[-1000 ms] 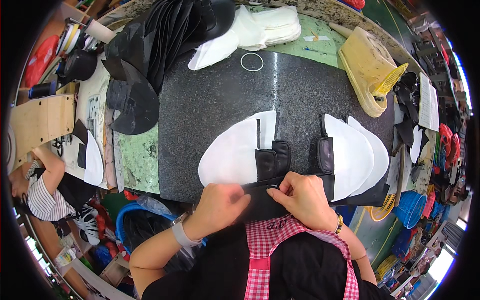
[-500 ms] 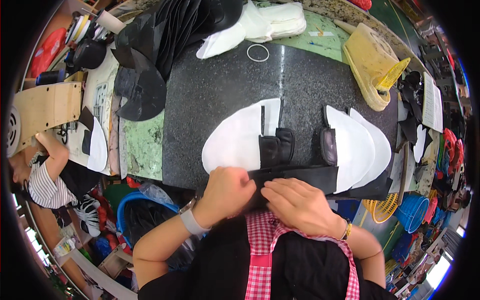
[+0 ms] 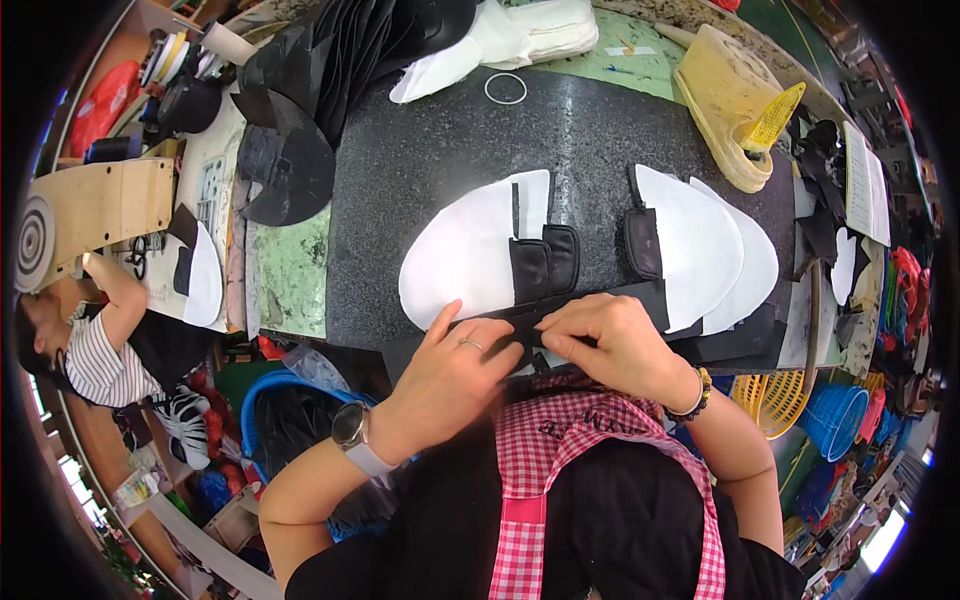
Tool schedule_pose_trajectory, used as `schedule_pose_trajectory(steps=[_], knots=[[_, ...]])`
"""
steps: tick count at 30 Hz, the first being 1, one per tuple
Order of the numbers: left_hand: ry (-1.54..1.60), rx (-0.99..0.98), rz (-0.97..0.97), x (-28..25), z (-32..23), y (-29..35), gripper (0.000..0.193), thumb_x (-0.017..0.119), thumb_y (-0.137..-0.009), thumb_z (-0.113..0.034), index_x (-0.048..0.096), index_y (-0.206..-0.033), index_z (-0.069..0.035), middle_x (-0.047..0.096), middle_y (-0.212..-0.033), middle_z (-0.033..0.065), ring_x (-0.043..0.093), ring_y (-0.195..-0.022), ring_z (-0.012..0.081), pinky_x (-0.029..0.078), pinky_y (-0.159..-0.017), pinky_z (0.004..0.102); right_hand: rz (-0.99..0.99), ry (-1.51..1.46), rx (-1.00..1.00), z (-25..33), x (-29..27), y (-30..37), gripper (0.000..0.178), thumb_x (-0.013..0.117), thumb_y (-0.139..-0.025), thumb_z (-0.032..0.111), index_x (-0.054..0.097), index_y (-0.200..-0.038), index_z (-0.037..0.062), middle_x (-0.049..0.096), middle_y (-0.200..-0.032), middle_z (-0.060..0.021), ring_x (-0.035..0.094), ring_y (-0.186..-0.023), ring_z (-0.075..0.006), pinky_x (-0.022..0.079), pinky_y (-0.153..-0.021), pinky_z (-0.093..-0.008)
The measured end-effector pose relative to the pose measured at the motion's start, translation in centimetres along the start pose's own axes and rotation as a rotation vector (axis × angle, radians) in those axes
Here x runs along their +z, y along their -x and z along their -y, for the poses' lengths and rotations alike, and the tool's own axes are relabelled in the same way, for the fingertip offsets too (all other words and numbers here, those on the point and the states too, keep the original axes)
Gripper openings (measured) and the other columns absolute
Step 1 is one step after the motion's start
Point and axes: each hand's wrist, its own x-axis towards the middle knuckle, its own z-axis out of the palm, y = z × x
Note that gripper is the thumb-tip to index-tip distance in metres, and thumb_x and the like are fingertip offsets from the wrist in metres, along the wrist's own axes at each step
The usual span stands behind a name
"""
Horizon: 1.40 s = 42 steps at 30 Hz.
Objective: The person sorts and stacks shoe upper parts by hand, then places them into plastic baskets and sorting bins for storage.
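Observation:
A long black strip (image 3: 600,306) runs along the near edge of the dark work surface, beneath both my hands. My left hand (image 3: 455,372) is bent over its left part, one finger stretched forward and the others curled at the strip. Opposite it, my right hand (image 3: 618,345) pinches the strip with its thumb and fingertips; what lies under the fingers is partly hidden. Beyond the left hand lies a white rounded panel (image 3: 455,250) with black padded tabs (image 3: 545,262). Two more white panels (image 3: 695,250) overlap on the right, and the front one has a black tab (image 3: 643,243).
Stacked black sheets (image 3: 350,60) and white pieces (image 3: 520,38) fill the far side, near a white ring (image 3: 505,89). A yellowed foot-shaped form (image 3: 725,100) stands far right. Below left is a blue bin (image 3: 262,395). A person (image 3: 110,345) is at the left.
My left hand's fingers have loosened from a tight curl, with one now pointing forward. My right fingers have drawn into a pinch. The whole bench appears slightly higher in view.

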Motion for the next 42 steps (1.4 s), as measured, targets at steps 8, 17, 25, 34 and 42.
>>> schedule_pose_trajectory(steps=[8,17,25,34,42], knots=[[-0.404,0.156,0.0,1.2,-1.7,0.1,0.031,0.056,-0.084,-0.018,0.064,-0.111,-0.004,0.06,-0.112,0.0183,0.056,-0.109,0.0288,0.035,-0.106,0.0501,0.248,0.809,-0.279,1.8,0.4,3.8,0.049,0.055,-0.082,0.025,0.057,-0.123,-0.0002,0.05,-0.135,-0.0089,0.039,-0.132,-0.0239,0.02,-0.114,-0.0457],[-0.507,0.219,0.064,0.9,-1.8,0.1,0.033,0.054,-0.083,-0.019,0.063,-0.108,0.001,0.063,-0.108,0.021,0.059,-0.107,0.0299,0.037,-0.105,0.0484,0.175,0.862,-0.131,2.1,0.0,4.7,0.052,0.054,-0.082,0.022,0.052,-0.126,-0.004,0.046,-0.139,-0.0139,0.034,-0.136,-0.0262,0.02,-0.113,-0.0468],[-0.568,0.253,-0.053,1.6,-0.9,0.8,0.03,0.055,-0.079,-0.014,0.064,-0.099,0.007,0.065,-0.107,0.0216,0.063,-0.103,0.0312,0.043,-0.1,0.0436,0.175,0.839,-0.142,1.4,0.4,4.4,0.055,0.053,-0.079,0.017,0.049,-0.129,-0.0058,0.046,-0.138,-0.0164,0.039,-0.132,-0.0266,0.021,-0.113,-0.0473],[-0.39,0.17,-0.118,-7.7,-2.3,-2.9,0.029,0.057,-0.075,-0.008,0.064,-0.102,0.001,0.066,-0.107,0.0137,0.063,-0.101,0.0246,0.045,-0.095,0.0433,-0.092,0.5,-0.245,1.9,-6.2,2.0,0.044,0.068,-0.073,0.01,0.059,-0.115,0.0017,0.061,-0.12,-0.015,0.058,-0.11,-0.0298,0.044,-0.097,-0.0398],[-0.423,0.229,-0.223,-0.8,-1.3,-2.8,0.035,0.059,-0.075,-0.013,0.063,-0.108,-0.001,0.065,-0.112,0.0113,0.061,-0.106,0.0254,0.042,-0.098,0.0425,-0.033,0.957,-0.151,-0.1,-7.8,6.6,0.04,0.061,-0.075,0.013,0.059,-0.113,0.0001,0.061,-0.12,-0.0137,0.059,-0.106,-0.0246,0.044,-0.091,-0.0389]])
